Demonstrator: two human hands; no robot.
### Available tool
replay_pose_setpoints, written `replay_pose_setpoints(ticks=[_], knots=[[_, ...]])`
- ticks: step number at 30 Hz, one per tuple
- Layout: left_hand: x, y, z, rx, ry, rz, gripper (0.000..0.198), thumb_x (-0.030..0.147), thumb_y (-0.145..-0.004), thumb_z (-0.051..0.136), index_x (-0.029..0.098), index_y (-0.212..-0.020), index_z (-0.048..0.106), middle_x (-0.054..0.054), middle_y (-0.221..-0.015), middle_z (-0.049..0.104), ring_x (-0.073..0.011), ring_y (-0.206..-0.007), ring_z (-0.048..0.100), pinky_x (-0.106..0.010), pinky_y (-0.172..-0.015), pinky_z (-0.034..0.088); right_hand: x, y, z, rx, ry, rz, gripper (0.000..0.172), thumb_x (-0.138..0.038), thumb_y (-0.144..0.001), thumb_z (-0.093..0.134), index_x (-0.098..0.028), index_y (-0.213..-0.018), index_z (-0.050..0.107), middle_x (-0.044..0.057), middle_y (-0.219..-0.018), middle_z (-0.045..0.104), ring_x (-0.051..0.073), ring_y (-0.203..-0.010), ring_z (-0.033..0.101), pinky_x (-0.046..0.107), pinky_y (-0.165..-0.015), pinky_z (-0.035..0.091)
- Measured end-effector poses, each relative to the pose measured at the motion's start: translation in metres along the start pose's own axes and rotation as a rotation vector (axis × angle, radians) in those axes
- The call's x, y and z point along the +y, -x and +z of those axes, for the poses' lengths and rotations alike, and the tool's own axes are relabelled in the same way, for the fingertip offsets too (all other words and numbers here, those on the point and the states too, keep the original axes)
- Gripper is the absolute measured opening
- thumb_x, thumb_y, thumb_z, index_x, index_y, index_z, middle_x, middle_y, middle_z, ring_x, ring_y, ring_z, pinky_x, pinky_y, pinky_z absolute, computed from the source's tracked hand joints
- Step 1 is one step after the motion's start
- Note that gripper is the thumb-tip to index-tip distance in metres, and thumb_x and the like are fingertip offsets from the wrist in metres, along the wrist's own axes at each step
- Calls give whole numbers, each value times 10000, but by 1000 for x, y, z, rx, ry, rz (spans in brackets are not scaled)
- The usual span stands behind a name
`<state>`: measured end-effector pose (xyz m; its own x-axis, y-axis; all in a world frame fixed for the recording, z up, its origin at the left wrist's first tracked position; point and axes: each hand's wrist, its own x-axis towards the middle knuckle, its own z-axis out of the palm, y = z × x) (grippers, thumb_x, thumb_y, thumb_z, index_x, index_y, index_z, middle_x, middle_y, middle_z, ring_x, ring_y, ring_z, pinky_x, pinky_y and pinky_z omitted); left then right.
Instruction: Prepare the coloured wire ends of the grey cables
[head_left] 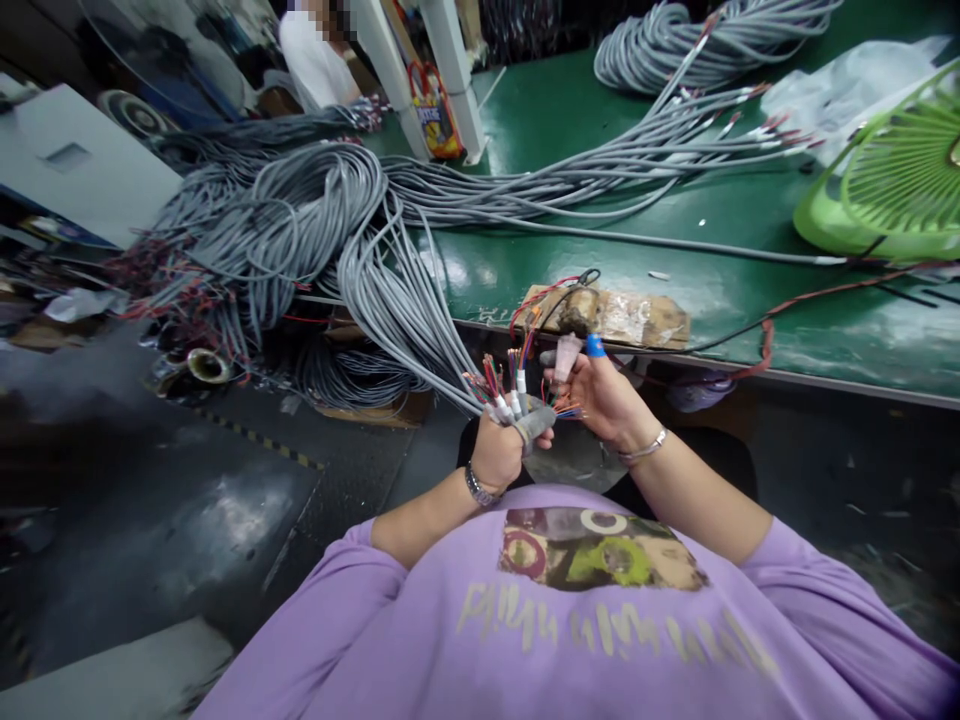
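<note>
My left hand (499, 452) is closed round a bundle of grey cables (431, 330), a grey cover on its thumb. Out of the grip stick the cables' stripped ends, with thin coloured wires (491, 375) and white sleeves. Close beside it, my right hand (611, 400) has its fingers bent together at a few orange and blue wires (568, 411). Blue tape wraps one of its digits, and a pale cover sits on another. The exact pinch point is partly hidden. Just beyond the hands, a wooden block (637, 318) with a dark lump on it lies at the bench edge.
The green bench (525, 265) carries a large heap of grey cables (300, 210), a coiled bundle (660, 50), a plastic bag (847, 95) and a green fan (900, 180). A white post (457, 80) rises from it. Another person (319, 60) is at the far left.
</note>
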<state>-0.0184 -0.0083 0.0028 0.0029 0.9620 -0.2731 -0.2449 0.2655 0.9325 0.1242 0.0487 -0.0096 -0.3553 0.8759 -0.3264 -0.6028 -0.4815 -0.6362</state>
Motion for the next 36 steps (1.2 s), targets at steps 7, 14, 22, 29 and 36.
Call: replay_pose_setpoints(ticks=[7,14,22,29,36], knots=[[1,-6,5,37,21,13,329,379,-580,818,146,-699,620,19,-537,604,-95,-456,567,-198,-438,480,12,-7,-4,44,19,-171,363,-533,-750,716,-176,-774,650,19,-718,677,102,-560,528,236,-526,416],[-2,-11,5,46,-4,15,314,372,-584,809,147,-696,621,19,-539,607,-96,-450,564,-205,-442,476,12,-17,-7,5,-37,-64,525,-712,-723,649,-190,-780,643,23,-640,660,136,-527,550,280,-505,445],[-4,-13,7,43,8,12,288,346,-579,802,140,-653,615,15,-518,597,-90,-436,548,-194,-421,462,12,-22,-1,90,-135,-120,457,-613,-653,779,-188,-737,635,-3,-642,669,112,-555,588,247,-533,481],[-6,-12,5,45,8,6,296,333,-571,811,134,-682,621,16,-521,601,-92,-437,550,-194,-420,472,12,-16,-1,72,-170,-18,546,-741,-726,614,-197,-769,623,13,-685,669,123,-545,556,258,-516,458],[-4,-4,0,67,51,35,325,375,-584,814,141,-690,615,17,-526,609,-90,-435,558,-189,-424,481,7,-7,-5,-58,-85,1,539,-719,-807,538,-191,-814,647,30,-750,696,113,-548,565,255,-521,462]])
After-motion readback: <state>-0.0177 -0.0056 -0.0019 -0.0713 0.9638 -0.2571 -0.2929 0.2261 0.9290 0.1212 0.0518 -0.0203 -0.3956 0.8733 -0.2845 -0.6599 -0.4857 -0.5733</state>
